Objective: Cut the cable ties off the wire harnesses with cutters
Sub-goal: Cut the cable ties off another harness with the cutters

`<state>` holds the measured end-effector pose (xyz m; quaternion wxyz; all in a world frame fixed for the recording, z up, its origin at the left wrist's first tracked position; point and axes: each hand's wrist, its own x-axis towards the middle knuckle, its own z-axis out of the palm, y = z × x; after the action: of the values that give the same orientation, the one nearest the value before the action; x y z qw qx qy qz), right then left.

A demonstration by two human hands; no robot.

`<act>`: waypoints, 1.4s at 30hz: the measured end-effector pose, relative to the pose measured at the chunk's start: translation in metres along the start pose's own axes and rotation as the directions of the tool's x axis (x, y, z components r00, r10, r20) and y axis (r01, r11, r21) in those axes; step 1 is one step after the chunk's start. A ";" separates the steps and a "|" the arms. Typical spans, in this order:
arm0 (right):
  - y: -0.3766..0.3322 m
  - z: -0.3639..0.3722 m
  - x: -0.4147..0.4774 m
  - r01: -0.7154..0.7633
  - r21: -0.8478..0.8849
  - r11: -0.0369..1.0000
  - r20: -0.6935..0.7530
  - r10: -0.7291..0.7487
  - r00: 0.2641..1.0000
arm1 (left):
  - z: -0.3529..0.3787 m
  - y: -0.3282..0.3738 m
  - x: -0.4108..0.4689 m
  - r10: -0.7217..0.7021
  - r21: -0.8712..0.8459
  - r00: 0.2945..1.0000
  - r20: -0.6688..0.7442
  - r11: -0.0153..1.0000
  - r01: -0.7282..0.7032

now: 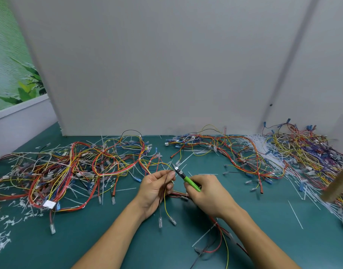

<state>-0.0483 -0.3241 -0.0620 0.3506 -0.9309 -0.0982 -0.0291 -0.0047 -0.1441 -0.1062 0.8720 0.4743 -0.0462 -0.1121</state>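
The left hand (157, 189) has its thumb and fingertips (161, 173) curled in a pinch on a thin brown wire and a yellow one of a wire harness (178, 195). Their two clear-sleeved ends dangle below the palm, close over the green mat (273, 220). The right hand (207, 193) is wrapped round the green handles of the cutters (187, 179), whose dark nose points up and left, just beside the left fingertips. A small white bit sits at the blades, too small to tell whether it is a cable tie. How far the blades stand apart cannot be read. The harness passes under the right palm and wrist, reappears beside the right forearm and runs off the lower edge. On the mat lie a tangled left pile (69, 167), a back pile (205, 144) and a right pile (302, 152), with loose white ties (258, 146) between the last two and cut scraps (3, 239) at far left. A blurred tan object (339, 185) at the right edge covers part of the right pile.
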 end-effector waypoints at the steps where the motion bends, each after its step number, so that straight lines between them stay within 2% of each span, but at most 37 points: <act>1: 0.000 -0.001 0.000 -0.005 0.006 1.000 0.003 0.005 1.000 | 0.000 0.000 0.000 0.000 -0.003 1.000 -0.001 1.000 0.000; 9: 0.001 -0.004 0.001 -0.064 0.046 0.997 0.019 0.063 0.998 | 0.001 -0.001 0.000 0.002 0.012 1.000 -0.015 1.000 -0.001; 22: 0.003 0.000 0.002 -0.011 -0.026 1.000 0.041 0.012 0.999 | 0.001 -0.001 0.001 0.012 0.003 0.999 -0.034 1.000 -0.012; 30: 0.004 0.002 0.003 -0.032 -0.029 0.999 -0.015 0.032 0.999 | 0.001 -0.001 0.001 0.016 0.025 0.999 -0.028 1.000 -0.015; 42: 0.003 0.000 0.004 -0.052 -0.010 0.999 0.000 0.052 0.999 | 0.000 0.002 0.000 -0.020 -0.033 0.999 -0.028 0.999 0.019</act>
<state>-0.0439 -0.3260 -0.0633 0.3464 -0.9349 -0.0741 -0.0202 -0.0049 -0.1432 -0.1045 0.8792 0.4617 -0.0276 -0.1147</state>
